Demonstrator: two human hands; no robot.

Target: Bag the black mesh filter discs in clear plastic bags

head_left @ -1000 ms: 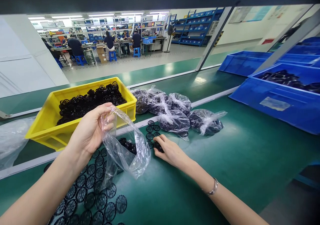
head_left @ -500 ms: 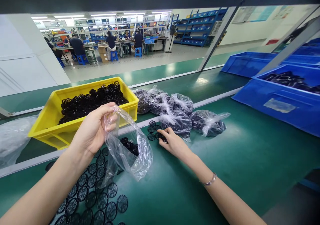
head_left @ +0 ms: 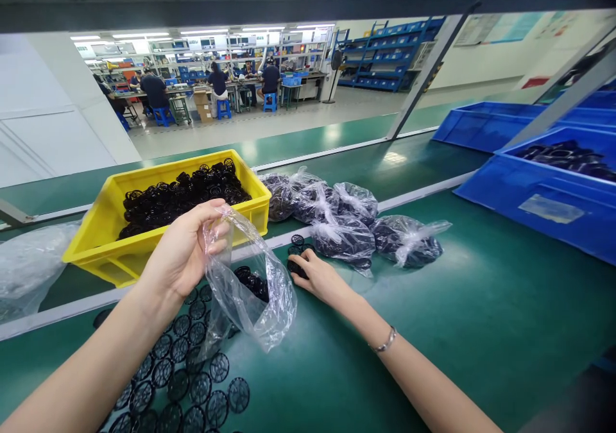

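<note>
Pinched in my left hand [head_left: 192,247] is the rim of a clear plastic bag [head_left: 279,305], its mouth hanging wide. Several black spoked rings [head_left: 251,283] show through the bag. To its right, my right hand [head_left: 312,274] curls its fingers over black rings lying on the green surface; a few more rings [head_left: 297,240] show just beyond the fingertips. How many the fingers grip is hidden. Loose black spoked rings [head_left: 219,367] lie spread flat below the bag and beside my left forearm.
A yellow bin [head_left: 96,240] full of black rings stands behind my left hand. Several tied bags of black parts [head_left: 344,240] lie right of it. Blue bins [head_left: 520,189] stand at the right. At the far left lies clear plastic [head_left: 33,260]. People sit at benches beyond.
My right hand has moved left across the small group of rings, closer to the bag, covering more of them. My left hand keeps its hold on the bag. The view has shifted slightly.
</note>
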